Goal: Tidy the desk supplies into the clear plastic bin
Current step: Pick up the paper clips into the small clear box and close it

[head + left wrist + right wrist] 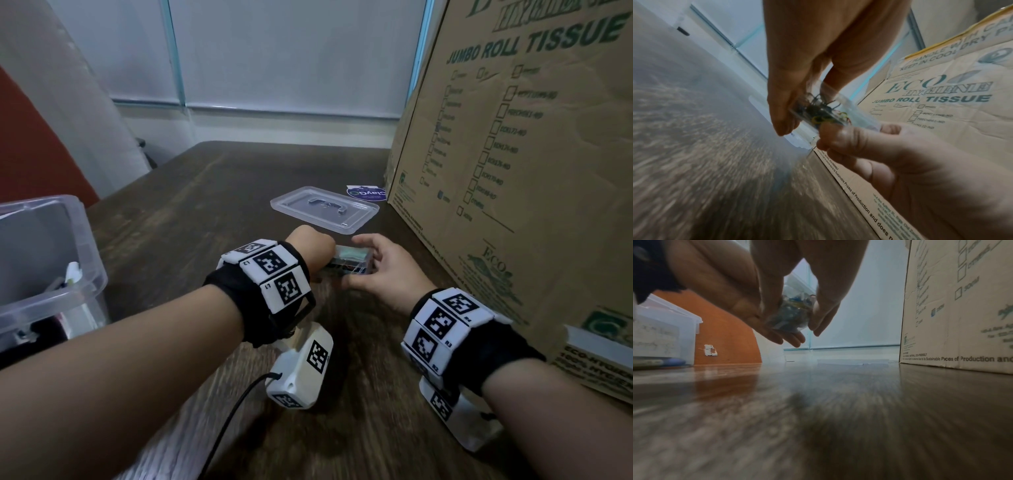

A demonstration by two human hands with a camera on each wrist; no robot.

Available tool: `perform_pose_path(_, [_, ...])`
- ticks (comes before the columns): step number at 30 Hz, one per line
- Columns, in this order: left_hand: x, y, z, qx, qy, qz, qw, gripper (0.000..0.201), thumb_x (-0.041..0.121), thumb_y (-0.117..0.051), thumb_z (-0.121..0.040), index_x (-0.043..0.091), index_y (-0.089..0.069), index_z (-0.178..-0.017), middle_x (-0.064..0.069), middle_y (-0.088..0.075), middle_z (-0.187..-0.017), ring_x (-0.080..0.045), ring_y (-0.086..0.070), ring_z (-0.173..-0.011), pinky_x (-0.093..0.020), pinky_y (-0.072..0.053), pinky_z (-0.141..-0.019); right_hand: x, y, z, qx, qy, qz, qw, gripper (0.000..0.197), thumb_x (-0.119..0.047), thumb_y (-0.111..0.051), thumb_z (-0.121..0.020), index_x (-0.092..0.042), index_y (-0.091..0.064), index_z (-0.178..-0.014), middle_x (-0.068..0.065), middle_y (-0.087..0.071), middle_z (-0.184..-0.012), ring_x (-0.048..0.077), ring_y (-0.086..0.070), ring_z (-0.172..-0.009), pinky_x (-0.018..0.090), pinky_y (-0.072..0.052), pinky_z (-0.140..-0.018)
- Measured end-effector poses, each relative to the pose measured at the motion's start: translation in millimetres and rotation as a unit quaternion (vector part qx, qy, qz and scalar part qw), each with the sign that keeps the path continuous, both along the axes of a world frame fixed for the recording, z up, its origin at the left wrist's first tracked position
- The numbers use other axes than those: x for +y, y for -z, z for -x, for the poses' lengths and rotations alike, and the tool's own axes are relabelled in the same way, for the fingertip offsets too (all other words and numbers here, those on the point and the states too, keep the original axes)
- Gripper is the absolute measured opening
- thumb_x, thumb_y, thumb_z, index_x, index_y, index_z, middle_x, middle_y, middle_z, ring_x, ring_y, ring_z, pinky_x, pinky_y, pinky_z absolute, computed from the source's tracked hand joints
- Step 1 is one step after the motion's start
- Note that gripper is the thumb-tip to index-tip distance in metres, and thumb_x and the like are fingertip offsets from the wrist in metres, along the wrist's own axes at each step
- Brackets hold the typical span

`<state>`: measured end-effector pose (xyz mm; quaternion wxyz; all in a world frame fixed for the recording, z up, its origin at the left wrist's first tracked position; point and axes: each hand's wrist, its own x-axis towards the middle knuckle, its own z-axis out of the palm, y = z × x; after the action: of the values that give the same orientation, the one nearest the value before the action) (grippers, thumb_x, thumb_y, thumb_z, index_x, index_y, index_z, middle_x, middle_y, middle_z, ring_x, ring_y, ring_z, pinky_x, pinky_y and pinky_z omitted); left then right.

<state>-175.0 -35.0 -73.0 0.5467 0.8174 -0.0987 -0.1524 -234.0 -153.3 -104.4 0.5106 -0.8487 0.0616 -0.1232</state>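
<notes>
A small clear plastic box (351, 257) full of coloured clips is held a little above the wooden desk (191, 212) at mid-table. My left hand (313, 251) grips its left end and my right hand (371, 270) pinches its right end between thumb and fingers. The left wrist view shows the small box (825, 113) between my left hand (789, 104) and my right hand (875, 151). In the right wrist view the small box (790, 313) sits inside curled fingers (824, 316). The clear plastic bin (51, 274) stands open at the far left with some items inside.
The bin's clear lid (325, 209) lies flat on the desk beyond my hands, beside a blue round sticker (366, 193). A tall cardboard tissue carton (513, 178) walls off the right side. An orange chair back (723, 331) stands behind the bin.
</notes>
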Motion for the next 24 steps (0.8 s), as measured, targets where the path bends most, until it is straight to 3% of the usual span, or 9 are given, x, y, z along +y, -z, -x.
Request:
perform_pose_path(3, [0.7,-2.6,-2.1,-0.005,-0.001,0.008,1.0,0.035,0.007,-0.056,-0.089,-0.004,-0.057,-0.122,-0.022,-0.061,-0.122,-0.027,-0.061,-0.093,-0.038,-0.054,-0.083,-4.0,1.1,-1.1,-0.025,0.04,0.022,0.999,0.075,-0.009,-0.084,-0.06,-0.016,-0.048,-0.125,0.005,-0.059,-0.121,0.015,-0.058,-0.106,0.023,-0.046,-0.092])
perform_pose_path(7, [4.6,-8.8,-2.3,0.05,-0.032,0.037,0.998,0.02,0.007,-0.066,-0.084,0.002,-0.065,-0.103,-0.018,-0.067,-0.107,-0.03,-0.067,-0.094,-0.042,-0.057,-0.085,-5.5,-0.2,0.3,-0.043,0.047,0.032,0.997,0.073,-0.013,-0.086,-0.059,-0.018,-0.049,-0.122,0.003,-0.061,-0.116,0.012,-0.059,-0.103,0.014,-0.044,-0.082])
perform_pose_path(10, [9.5,-4.8,-2.9,0.096,0.009,0.105,0.99,0.021,0.009,-0.064,-0.086,0.002,-0.064,-0.107,-0.012,-0.067,-0.1,-0.018,-0.067,-0.072,-0.025,-0.059,-0.061,-3.4,-2.0,2.1,-0.08,0.055,0.017,0.995,0.064,-0.016,-0.087,-0.059,-0.021,-0.052,-0.113,-0.002,-0.061,-0.112,0.009,-0.06,-0.101,0.02,-0.049,-0.087])
perform_pose_path(13, [14.9,-4.3,2.5,0.177,0.095,0.148,0.968,0.015,0.016,-0.055,-0.092,0.006,-0.06,-0.103,-0.004,-0.064,-0.083,-0.008,-0.062,-0.053,-0.013,-0.049,-0.044,-0.9,-3.3,3.6,-0.093,0.044,-0.005,0.995,0.061,-0.015,-0.086,-0.06,-0.023,-0.052,-0.109,-0.008,-0.06,-0.104,0.002,-0.06,-0.096,0.014,-0.049,-0.082])
perform_pose_path(17, [13.5,-0.8,-1.1,0.173,0.108,0.181,0.962,0.022,0.009,-0.051,-0.094,0.005,-0.056,-0.115,-0.007,-0.061,-0.083,-0.007,-0.06,-0.048,-0.013,-0.047,-0.039,0.4,-4.4,4.3,-0.059,0.019,-0.023,0.998,0.059,-0.019,-0.083,-0.065,-0.02,-0.051,-0.114,-0.006,-0.058,-0.108,0.009,-0.059,-0.102,0.018,-0.05,-0.084])
perform_pose_path(20, [10.5,5.2,-2.6,0.165,0.056,0.194,0.965,0.028,-0.003,-0.052,-0.091,0.004,-0.054,-0.118,-0.011,-0.06,-0.088,-0.015,-0.059,-0.06,-0.015,-0.05,-0.04,-0.5,-3.3,1.6,0.027,0.027,-0.017,0.999,0.043,-0.032,-0.064,-0.083,-0.017,-0.048,-0.12,0.002,-0.056,-0.116,0.017,-0.058,-0.105,0.031,-0.05,-0.09])
perform_pose_path(22, [8.6,7.7,-3.3,0.171,0.052,0.207,0.962,0.027,-0.001,-0.049,-0.092,0.002,-0.054,-0.119,-0.012,-0.059,-0.087,-0.017,-0.058,-0.064,-0.015,-0.051,-0.04,0.3,-2.2,-0.6,0.085,0.029,-0.029,0.996,0.028,-0.03,-0.049,-0.091,-0.013,-0.048,-0.114,0.011,-0.056,-0.117,0.025,-0.061,-0.099,0.039,-0.052,-0.083])
perform_pose_path(24, [8.5,7.3,-3.1,0.185,0.059,0.203,0.96,0.023,0.003,-0.044,-0.096,0.003,-0.054,-0.117,-0.012,-0.059,-0.085,-0.016,-0.058,-0.065,-0.014,-0.051,-0.04,1.6,-3.3,-2.6,0.083,0.023,-0.028,0.996,0.02,-0.022,-0.044,-0.094,-0.009,-0.05,-0.108,0.016,-0.057,-0.108,0.029,-0.064,-0.085,0.036,-0.054,-0.07])
